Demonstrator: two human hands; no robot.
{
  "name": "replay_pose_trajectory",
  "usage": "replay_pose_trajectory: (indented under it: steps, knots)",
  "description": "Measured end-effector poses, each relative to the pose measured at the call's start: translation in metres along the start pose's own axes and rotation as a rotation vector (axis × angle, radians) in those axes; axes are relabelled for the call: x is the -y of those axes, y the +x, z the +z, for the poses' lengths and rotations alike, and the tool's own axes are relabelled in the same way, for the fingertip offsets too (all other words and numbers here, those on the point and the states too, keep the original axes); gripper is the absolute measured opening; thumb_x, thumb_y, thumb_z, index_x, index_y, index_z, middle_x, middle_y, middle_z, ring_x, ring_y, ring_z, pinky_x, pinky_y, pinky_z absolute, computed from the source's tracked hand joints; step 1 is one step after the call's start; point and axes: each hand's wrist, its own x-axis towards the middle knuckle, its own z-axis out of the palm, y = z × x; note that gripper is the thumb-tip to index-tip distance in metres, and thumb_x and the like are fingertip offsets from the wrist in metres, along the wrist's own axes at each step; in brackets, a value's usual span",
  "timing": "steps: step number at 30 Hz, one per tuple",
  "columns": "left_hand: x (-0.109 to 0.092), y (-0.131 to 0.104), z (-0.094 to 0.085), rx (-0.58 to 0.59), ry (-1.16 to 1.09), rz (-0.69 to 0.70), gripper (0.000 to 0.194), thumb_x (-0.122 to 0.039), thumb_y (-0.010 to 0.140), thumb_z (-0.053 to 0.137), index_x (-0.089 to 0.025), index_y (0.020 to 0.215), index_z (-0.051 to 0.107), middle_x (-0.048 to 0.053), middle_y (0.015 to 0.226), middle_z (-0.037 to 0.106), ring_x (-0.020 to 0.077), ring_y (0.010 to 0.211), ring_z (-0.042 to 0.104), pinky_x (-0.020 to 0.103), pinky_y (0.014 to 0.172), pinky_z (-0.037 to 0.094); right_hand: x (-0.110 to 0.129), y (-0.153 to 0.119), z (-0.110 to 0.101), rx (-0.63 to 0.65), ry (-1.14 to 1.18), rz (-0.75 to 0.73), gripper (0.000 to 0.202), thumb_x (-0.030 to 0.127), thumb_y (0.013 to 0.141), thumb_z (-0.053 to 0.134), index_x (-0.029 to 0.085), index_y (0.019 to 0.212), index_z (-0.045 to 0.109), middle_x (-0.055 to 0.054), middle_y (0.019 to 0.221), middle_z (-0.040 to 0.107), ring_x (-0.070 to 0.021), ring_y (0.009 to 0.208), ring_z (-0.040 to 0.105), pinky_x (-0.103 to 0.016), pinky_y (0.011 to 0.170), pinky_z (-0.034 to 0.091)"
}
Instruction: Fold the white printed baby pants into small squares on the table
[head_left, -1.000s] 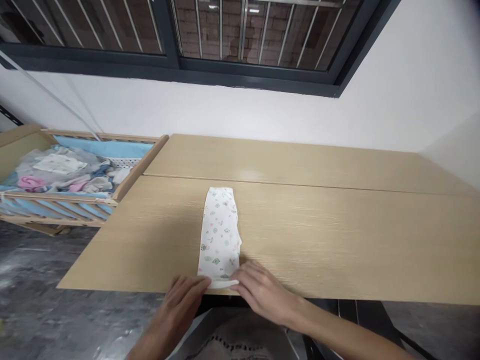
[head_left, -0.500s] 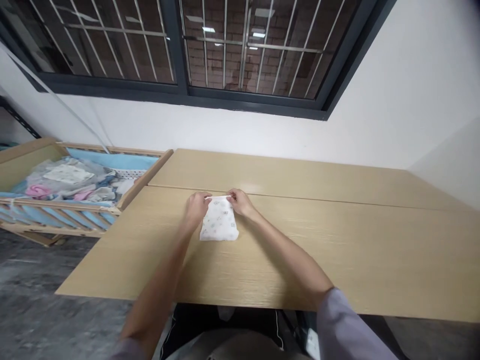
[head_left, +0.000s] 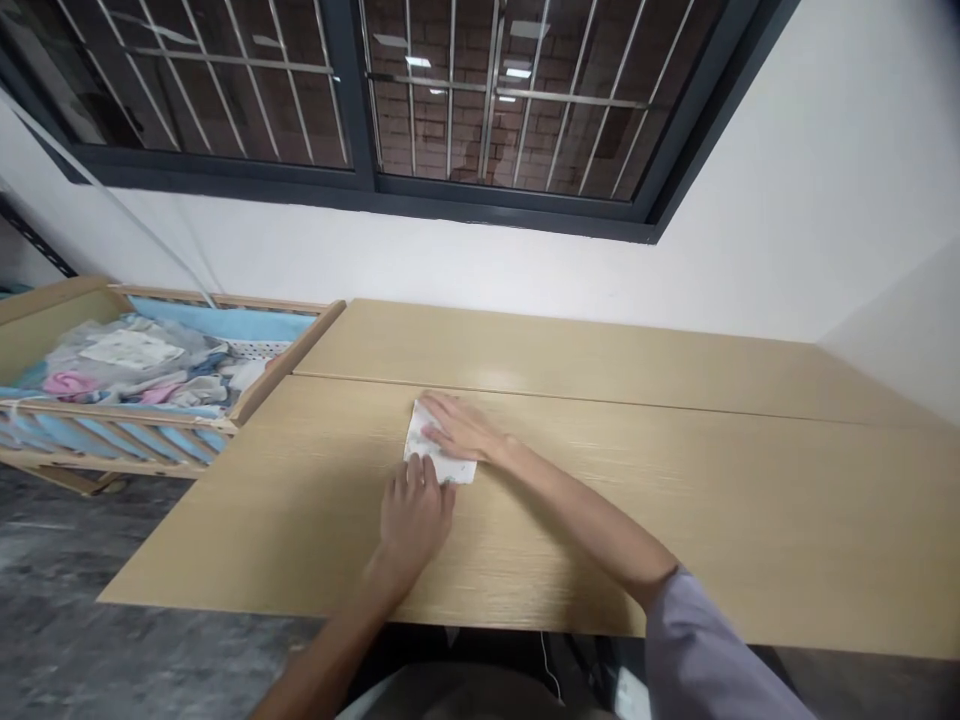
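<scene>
A small folded white cloth [head_left: 459,470] with a faint grey print lies flat on the wooden table [head_left: 675,500]. My right hand [head_left: 461,425] rests across its far and right part, palm down with the fingers stretched out to the left. At the near left edge of the cloth is my left hand [head_left: 417,500], its fingertips touching the fabric and its fingers lying flat. Both hands cover much of the cloth, so only parts of it show.
To the left stands a wooden crib [head_left: 247,400] with a light blue lining. Inside it lies a heap of baby clothes [head_left: 135,350], some in clear plastic. A barred window [head_left: 495,110] is set in the white wall [head_left: 480,260] behind the table.
Both hands have let go of the cloth's far corners. My right hand now lies flat on it, and my left hand has come down to its near edge.
</scene>
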Motion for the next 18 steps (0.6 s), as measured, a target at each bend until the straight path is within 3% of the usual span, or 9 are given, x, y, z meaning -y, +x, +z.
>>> replay_pose_trajectory:
  steps: [3, 6, 12, 18]
  knots:
    - [-0.008, -0.036, 0.016, -0.011, 0.059, 0.04, 0.058, -0.042, 0.098, 0.047, 0.002, 0.136, 0.055, 0.031, 0.141, 0.056, 0.043, 0.131, 0.054, 0.052, 0.098, 0.05, 0.02, -0.002, 0.009, 0.17, 0.026, -0.302, 0.061, 0.044, 0.107, 0.036, 0.015, 0.159, 0.026, -0.015, 0.167, 0.025, -0.0237, 0.155, 0.021, -0.045, 0.124, 0.022]
    - [-0.008, -0.047, 0.026, 0.015, 0.11, 0.06, 0.055, -0.042, 0.097, 0.05, 0.002, 0.127, 0.063, 0.031, 0.132, 0.063, 0.0437, 0.129, 0.056, 0.054, 0.103, 0.048, 0.025, -0.008, 0.029, 0.259, 0.051, -0.424, 0.063, 0.042, 0.107, 0.037, 0.011, 0.16, 0.022, -0.016, 0.167, 0.022, -0.0208, 0.156, 0.016, -0.04, 0.126, 0.018]
    - [-0.003, -0.047, 0.031, -0.007, 0.117, 0.051, 0.054, -0.046, 0.097, 0.05, -0.005, 0.129, 0.066, 0.027, 0.137, 0.061, 0.0429, 0.133, 0.053, 0.053, 0.107, 0.046, 0.004, -0.011, 0.06, 0.345, 0.088, -0.367, 0.064, 0.045, 0.108, 0.033, 0.012, 0.161, 0.024, -0.013, 0.166, 0.024, -0.023, 0.156, 0.018, -0.043, 0.127, 0.017]
    - [0.0, -0.05, 0.033, 0.016, 0.086, 0.024, 0.063, -0.05, 0.097, 0.048, -0.008, 0.144, 0.054, 0.028, 0.15, 0.05, 0.0425, 0.135, 0.052, 0.054, 0.108, 0.045, -0.049, 0.014, 0.049, 0.349, 0.097, -0.177, 0.06, 0.048, 0.106, 0.035, 0.023, 0.161, 0.027, -0.004, 0.167, 0.021, -0.0217, 0.156, 0.018, -0.044, 0.128, 0.012]
